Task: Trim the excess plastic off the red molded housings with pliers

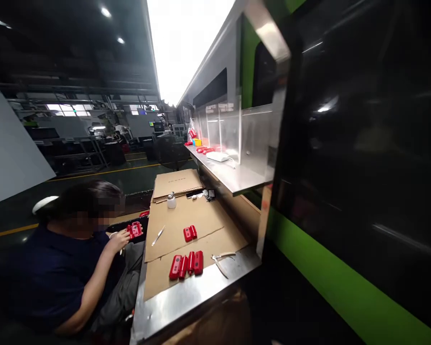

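No lettering is legible. One line of dark print — too small to read — crosses the cardboard stack point(177, 184) at the far edge of the surface point(179, 301); small dark marks, likewise unreadable, stand on the red casings point(175, 267) toward its near edge.

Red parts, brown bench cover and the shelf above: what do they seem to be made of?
Red parts: probably moulded plastic, glossy, judging by smooth shapes and bright highlights; painted metal can't be ruled out.
Bench cover: cardboard, by its matte brown sheets with cut edges.
Shelf: bare metal, perhaps stainless steel, from its silvery sheen.
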### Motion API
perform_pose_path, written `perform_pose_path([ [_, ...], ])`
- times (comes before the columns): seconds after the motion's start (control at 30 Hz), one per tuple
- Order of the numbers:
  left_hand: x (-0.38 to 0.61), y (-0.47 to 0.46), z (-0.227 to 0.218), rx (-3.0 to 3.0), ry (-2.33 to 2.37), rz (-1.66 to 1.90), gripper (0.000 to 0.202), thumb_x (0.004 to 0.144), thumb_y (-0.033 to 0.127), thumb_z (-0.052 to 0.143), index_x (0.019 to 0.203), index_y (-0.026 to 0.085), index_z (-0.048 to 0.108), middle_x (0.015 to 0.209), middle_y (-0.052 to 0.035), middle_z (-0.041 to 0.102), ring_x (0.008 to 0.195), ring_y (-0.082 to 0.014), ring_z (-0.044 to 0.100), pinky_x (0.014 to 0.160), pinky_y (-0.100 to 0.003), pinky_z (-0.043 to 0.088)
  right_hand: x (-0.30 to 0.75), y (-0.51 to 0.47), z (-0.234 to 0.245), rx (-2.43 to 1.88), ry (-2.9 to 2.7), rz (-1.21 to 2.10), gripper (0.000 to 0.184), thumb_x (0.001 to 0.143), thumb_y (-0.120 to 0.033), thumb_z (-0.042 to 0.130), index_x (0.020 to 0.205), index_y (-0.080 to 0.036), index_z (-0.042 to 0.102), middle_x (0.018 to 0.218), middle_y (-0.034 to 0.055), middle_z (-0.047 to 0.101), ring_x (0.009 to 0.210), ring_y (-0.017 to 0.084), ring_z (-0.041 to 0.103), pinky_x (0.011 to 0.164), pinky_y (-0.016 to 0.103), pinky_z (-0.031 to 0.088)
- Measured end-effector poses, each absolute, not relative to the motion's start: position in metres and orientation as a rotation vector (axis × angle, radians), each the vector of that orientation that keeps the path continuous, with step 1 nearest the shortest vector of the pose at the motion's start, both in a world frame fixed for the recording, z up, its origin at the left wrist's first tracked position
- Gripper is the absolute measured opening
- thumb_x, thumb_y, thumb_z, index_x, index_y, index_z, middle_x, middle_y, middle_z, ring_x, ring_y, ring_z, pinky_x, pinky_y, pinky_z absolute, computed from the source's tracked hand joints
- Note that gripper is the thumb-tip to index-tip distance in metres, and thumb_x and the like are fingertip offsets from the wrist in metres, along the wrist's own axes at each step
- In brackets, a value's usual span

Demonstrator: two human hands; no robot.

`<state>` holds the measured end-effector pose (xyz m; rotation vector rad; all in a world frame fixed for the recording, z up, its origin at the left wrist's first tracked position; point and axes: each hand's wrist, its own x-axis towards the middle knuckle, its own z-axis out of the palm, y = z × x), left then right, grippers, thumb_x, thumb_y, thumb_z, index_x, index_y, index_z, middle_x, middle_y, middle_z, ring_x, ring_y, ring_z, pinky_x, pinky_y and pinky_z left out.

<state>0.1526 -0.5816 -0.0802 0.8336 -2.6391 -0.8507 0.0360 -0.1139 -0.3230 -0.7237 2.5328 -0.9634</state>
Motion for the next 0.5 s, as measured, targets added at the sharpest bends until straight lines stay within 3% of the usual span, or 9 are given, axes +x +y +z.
perform_pose_path([
  [0.1, 0.136, -0.654, -0.115, 0.818, -2.811, -0.808, 0.061, 0.091, 0.073, 0.039, 0.132, 0.034, 0.061, 0.116, 0.0010, 0.070, 0.120, -0.0267, 0.063, 0.107, -0.056, 0.048, -0.010, -0.208, -0.327, -0.907, 2.571, -0.745, 0.062, 0.092, -0.047, 0.068, 0.146, -0.027, 0.048, 0.159, 0.0112, 0.039, 0.145, 0.036, 0.038, 0.117, 0.062, 0.037],
  [0.17, 0.134, -0.693, -0.135, 0.799, -2.893, -0.770, 0.055, 0.088, 0.067, 0.047, 0.133, 0.039, 0.061, 0.123, 0.0044, 0.067, 0.128, -0.0298, 0.057, 0.110, -0.059, 0.044, -0.042, -0.262, -0.331, -0.987, 2.583, -0.599, 0.087, 0.081, -0.048, 0.079, 0.153, -0.023, 0.038, 0.166, 0.0144, 0.027, 0.153, 0.041, 0.020, 0.123, 0.067, 0.019],
  [0.23, 0.136, -0.721, -0.150, 0.782, -2.951, -0.723, 0.046, 0.087, 0.061, 0.055, 0.128, 0.043, 0.062, 0.125, 0.0085, 0.066, 0.134, -0.0351, 0.050, 0.113, -0.064, 0.039, -0.068, -0.300, -0.336, -1.020, 2.590, -0.484, 0.103, 0.068, -0.049, 0.088, 0.154, -0.020, 0.039, 0.164, 0.0177, 0.031, 0.154, 0.044, 0.017, 0.123, 0.070, 0.011],
  [0.33, 0.135, -0.735, -0.165, 0.738, -3.017, -0.668, 0.052, 0.090, 0.062, 0.054, 0.133, 0.033, 0.060, 0.133, -0.0017, 0.062, 0.136, -0.0349, 0.047, 0.118, -0.064, 0.031, -0.083, -0.313, -0.344, -1.029, 2.607, -0.438, 0.088, 0.070, -0.045, 0.085, 0.146, -0.018, 0.050, 0.148, 0.0190, 0.053, 0.145, 0.041, 0.039, 0.121, 0.067, 0.023],
  [0.4, 0.128, -0.723, -0.175, 0.681, -3.043, -0.666, 0.062, 0.091, 0.064, 0.055, 0.139, 0.025, 0.055, 0.140, -0.0117, 0.057, 0.135, -0.0352, 0.047, 0.117, -0.062, 0.033, -0.071, -0.295, -0.345, -0.982, 2.626, -0.494, 0.077, 0.072, -0.037, 0.081, 0.142, -0.016, 0.055, 0.137, 0.0189, 0.062, 0.134, 0.038, 0.053, 0.116, 0.058, 0.038],
  [0.5, 0.109, -0.684, -0.192, 0.584, -3.071, -0.702, 0.070, 0.089, 0.066, 0.058, 0.144, 0.023, 0.048, 0.147, -0.0150, 0.050, 0.134, -0.0353, 0.048, 0.111, -0.059, 0.040, -0.028, -0.245, -0.341, -0.823, 2.634, -0.665, 0.063, 0.072, -0.030, 0.074, 0.132, -0.016, 0.065, 0.126, 0.0168, 0.070, 0.121, 0.034, 0.065, 0.107, 0.046, 0.052],
])
